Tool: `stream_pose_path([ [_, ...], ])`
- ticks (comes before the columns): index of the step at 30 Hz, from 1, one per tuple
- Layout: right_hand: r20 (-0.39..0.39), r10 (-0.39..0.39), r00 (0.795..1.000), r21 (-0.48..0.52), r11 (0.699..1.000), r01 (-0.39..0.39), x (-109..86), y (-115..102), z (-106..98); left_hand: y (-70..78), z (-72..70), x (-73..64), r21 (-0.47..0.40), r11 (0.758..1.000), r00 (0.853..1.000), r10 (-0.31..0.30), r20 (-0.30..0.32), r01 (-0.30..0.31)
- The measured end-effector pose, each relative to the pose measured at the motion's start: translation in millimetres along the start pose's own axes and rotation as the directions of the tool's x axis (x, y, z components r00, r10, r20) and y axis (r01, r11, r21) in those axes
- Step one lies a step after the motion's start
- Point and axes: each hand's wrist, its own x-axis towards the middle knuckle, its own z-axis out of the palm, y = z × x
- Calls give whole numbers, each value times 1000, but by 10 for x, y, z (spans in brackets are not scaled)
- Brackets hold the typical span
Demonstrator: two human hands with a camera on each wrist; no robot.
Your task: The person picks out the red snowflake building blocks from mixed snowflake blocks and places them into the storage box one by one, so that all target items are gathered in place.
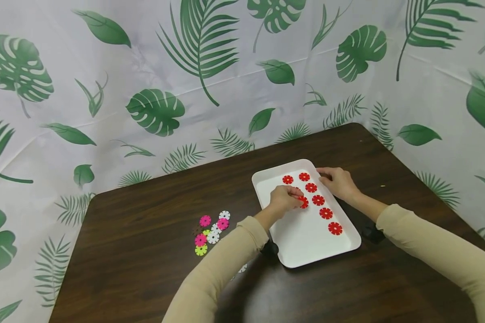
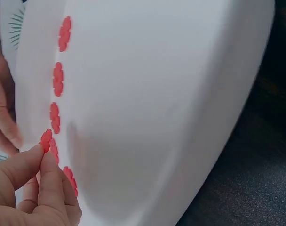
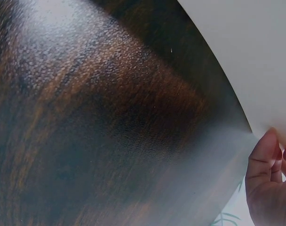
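A white rectangular tray [image 1: 307,246] lies on the table, with several red notched discs [image 1: 325,213] set in rows inside it. Over the tray, my left hand [image 1: 284,200] pinches one red notched disc [image 2: 46,140] between thumb and fingers, just above the row by the far side in the left wrist view. That hand partly covers the discs behind it. My right hand [image 1: 340,183] is at the tray's right edge near the far corner, its thumb and fingers gripping the rim; the right wrist view shows the thumb [image 3: 264,153] against the tray's outer wall.
Left of the tray, a loose group of pink, white, yellow-green and brown notched discs [image 1: 213,237] lies on the dark wooden table [image 1: 145,269]. A white disc [image 1: 243,268] sits partly behind my left sleeve. Leaf-print cloth [image 1: 226,89] hangs behind the table.
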Motion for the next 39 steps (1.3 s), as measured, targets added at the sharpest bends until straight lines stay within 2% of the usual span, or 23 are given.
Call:
stream_pose_path([
  [7,-5,-6,1000,3,1000,6,4,-7,-3,-34,46,21,97,995,999,32,-4,-31],
  [13,-8,-9,1000,-4,1000,9,1,-10,-2,-58,72,49,201,977,997,77,-20,-72],
  [21,-7,1,1000,3,1000,-1,8,-13,-5,-64,80,71,281,954,990,127,-61,-105],
  [32,-2,-6,1000,3,1000,6,6,3,-1,-81,77,59,333,933,980,174,-91,-135],
  [39,0,-10,1000,5,1000,10,5,18,6,-91,70,48,325,936,980,176,-93,-137],
])
